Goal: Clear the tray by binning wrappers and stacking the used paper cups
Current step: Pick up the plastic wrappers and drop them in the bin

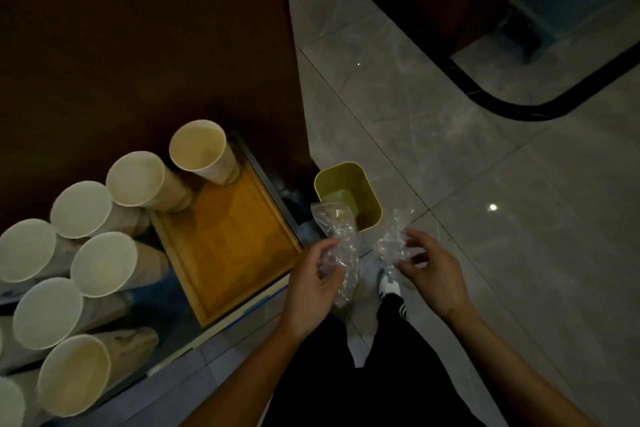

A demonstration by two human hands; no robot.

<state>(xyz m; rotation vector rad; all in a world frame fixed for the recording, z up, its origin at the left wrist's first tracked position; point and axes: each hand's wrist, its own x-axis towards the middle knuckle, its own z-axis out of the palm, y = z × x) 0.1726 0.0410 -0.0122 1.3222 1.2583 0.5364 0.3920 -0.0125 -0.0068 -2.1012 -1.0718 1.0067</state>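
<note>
Grey tiled floor (450, 156) fills the right half of the view, crossed by a dark curved border strip (498, 104); a dark brown panel (138, 28) occupies the upper left. Below the panel, a glass-topped surface (194, 333) carries the wooden tray (228, 253), which lies at the surface's right end with its orange-brown base largely bare. Two paper cups (197, 146) stand upright on the far end of the tray, side by side. Further paper cups of the same kind, all open end up, crowd the surface left of the tray; the lighting is dim, so whether any of these are nested cannot be told.

On the floor just right of the surface stands a small yellow-green bin (356, 184), open at the top. The left hand (317, 282) grips a crumpled clear wrapper (337, 239), fingers curled round its lower part; the wrapper's upper end overlaps the near rim of the bin in the view. The right hand (433, 274) pinches a second clear wrapper (393, 246) between thumb and fingertips, beside the bin's near right corner. Both hands are apart from each other, held over the person's dark trousers (363, 374) and a white shoe (389, 284).
</note>
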